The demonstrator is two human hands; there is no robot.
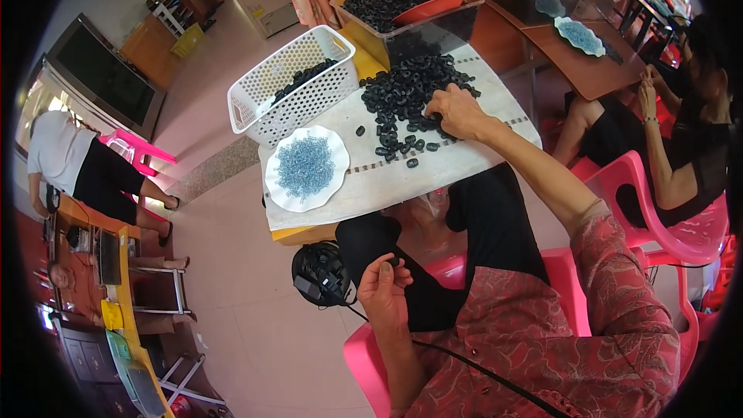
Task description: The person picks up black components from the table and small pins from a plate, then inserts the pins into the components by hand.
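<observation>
A heap of small black ring-shaped parts (410,85) lies on the white cloth (371,193) covering the table. My right hand (458,114) rests at the heap's right side, fingers bent down among the parts; what they pinch, if anything, is hidden. Over my lap, my left hand (385,286) is closed, pinching a small black part (395,261) between thumb and fingers. To the left on the cloth sits a white scalloped plate (337,161) with many tiny clear bluish pieces (305,167). A few black parts lie scattered in front of the heap.
Behind the plate stands a white perforated basket (294,104) partly filled with black parts. A clear bin (429,48) of black parts, with a red scoop-like dish (430,8), stands behind the heap. Another person (665,139) sits at the brown table (573,70) on the right.
</observation>
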